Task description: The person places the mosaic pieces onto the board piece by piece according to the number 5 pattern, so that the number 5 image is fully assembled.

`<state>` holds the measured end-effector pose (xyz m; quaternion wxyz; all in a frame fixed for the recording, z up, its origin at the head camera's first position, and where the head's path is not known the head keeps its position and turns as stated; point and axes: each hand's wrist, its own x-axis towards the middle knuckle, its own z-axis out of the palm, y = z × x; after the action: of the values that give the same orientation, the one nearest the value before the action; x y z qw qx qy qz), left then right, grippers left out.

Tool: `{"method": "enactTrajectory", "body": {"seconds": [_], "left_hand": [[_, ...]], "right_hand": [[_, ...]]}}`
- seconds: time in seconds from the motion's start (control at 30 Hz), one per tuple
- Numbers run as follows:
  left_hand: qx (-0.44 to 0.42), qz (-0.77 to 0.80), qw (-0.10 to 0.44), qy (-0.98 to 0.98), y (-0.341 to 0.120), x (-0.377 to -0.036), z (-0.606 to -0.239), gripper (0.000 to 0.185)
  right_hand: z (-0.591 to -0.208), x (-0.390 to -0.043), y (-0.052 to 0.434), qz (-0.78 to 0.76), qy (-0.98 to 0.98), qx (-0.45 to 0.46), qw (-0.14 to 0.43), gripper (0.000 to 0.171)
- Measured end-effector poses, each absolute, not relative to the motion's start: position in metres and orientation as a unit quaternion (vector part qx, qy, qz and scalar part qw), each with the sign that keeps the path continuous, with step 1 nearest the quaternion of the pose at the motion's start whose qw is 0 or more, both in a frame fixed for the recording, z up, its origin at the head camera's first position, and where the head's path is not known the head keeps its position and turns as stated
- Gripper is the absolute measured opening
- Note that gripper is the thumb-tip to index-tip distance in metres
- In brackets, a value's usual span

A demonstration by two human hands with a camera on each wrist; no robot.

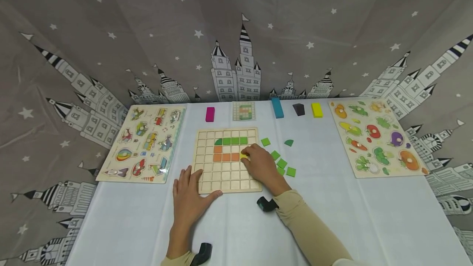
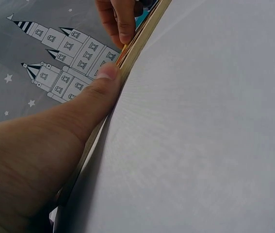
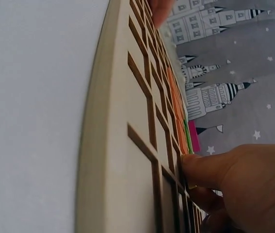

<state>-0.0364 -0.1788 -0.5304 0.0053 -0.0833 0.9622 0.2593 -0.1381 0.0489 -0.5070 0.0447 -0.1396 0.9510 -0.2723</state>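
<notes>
A wooden grid board (image 1: 207,163) lies in the middle of the table, with green tiles (image 1: 234,140) in a row and orange tiles (image 1: 226,157) below them. My right hand (image 1: 258,163) rests on the board's right side and pinches a yellow tile (image 1: 243,156) at a cell next to the orange row. My left hand (image 1: 192,194) lies flat on the cloth, its fingers straight, with the thumb against the board's near edge (image 2: 132,53). In the right wrist view the right fingertips (image 3: 202,170) press on the grid (image 3: 142,111).
Several loose green tiles (image 1: 281,162) lie right of the board. Coloured blocks (image 1: 277,108) and a small pattern card (image 1: 244,111) sit along the far edge. A vehicle peg puzzle (image 1: 145,143) is at the left, a vegetable peg puzzle (image 1: 377,136) at the right.
</notes>
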Motion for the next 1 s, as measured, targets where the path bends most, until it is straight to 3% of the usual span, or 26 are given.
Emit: {"method": "enactTrajectory", "body": {"seconds": [1.0], "left_hand": [[-0.085,0.260,0.007,0.962,-0.1789,-0.0360,-0.5317,0.101]], "right_hand": [[-0.5041,-0.1290,0.0526,-0.217,0.961,-0.171,0.022,0.028]]}}
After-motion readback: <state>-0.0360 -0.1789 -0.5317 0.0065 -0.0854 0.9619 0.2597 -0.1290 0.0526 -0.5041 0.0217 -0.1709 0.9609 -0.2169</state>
